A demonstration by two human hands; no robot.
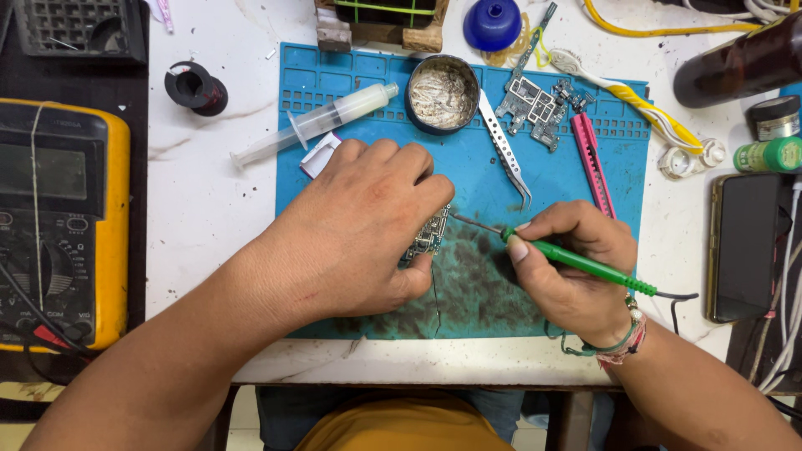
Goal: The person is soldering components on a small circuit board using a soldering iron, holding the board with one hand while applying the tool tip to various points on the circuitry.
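Both forearms reach in from the bottom of the view over a blue work mat (468,175) on a white table (209,200). Near the mat's middle the left hand (368,225) lies palm down with its fingers curled over a small circuit board (428,238), pinning it against the mat; only the board's right edge shows from under the fingertips and thumb. Just to the right, the right hand (568,267) grips a green-handled soldering iron (576,260) like a pen, thumb and forefinger closed near the front of the handle. Its thin metal tip points left and meets the exposed edge of the board, so the board sits between the two hands, under the left and touched by the tool in the right. Around this spot the mat is darkened and worn.

Farther up the mat lie a syringe (326,121) set at a slant, a round tin (443,93) of pale material, metal tweezers (504,150), loose board pieces (539,104) and a pink tool (593,163). A yellow multimeter (63,225) sits off the mat to the left, and a dark phone (743,246) rests at the right edge of the table.
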